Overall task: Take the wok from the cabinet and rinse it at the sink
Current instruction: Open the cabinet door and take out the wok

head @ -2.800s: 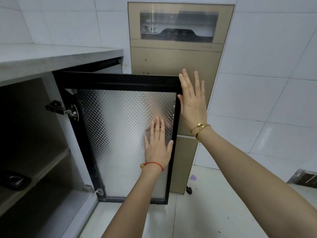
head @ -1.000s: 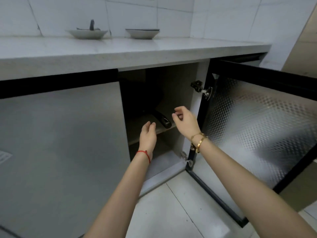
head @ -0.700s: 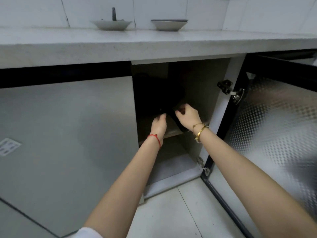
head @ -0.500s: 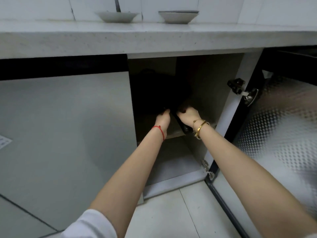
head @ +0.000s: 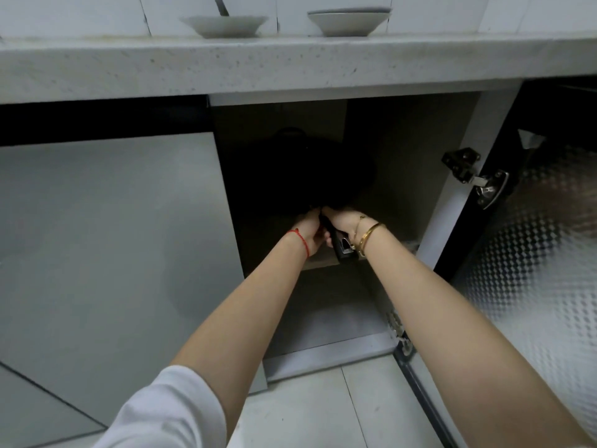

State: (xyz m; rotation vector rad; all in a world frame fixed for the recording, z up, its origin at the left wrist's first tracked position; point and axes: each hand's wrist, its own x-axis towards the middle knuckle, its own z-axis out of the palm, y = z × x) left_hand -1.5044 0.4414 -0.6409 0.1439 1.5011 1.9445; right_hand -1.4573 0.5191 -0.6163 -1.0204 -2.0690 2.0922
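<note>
Wide speckled stone countertop (head: 290, 66) runs across the top, and under it the cabinet (head: 407, 150) stands open, its textured glass door (head: 542, 286) swung out on the right with a metal hinge (head: 484, 185) showing at the frame. On the left, a closed grey door panel (head: 106, 237). Pale floor tiles (head: 316, 409) below. Deep in the shadow of the upper shelf (head: 323, 264) sits the wok (head: 300, 176), a big dark round shape, resting on that shelf inside the cabinet, its far loop handle just visible against the back wall. Both arms reach in. The left hand (head: 307, 232), red string at the wrist, is curled around the wok's long black handle (head: 340, 247) from the left side. The right hand (head: 342, 221), gold bangles on the wrist, is clamped over the same handle from above and right. The handle's end pokes out past the shelf edge between the 2 wrists. Up on the countertop, 2 shallow white bowls (head: 224, 24) sit against the tiled wall, well apart.
</note>
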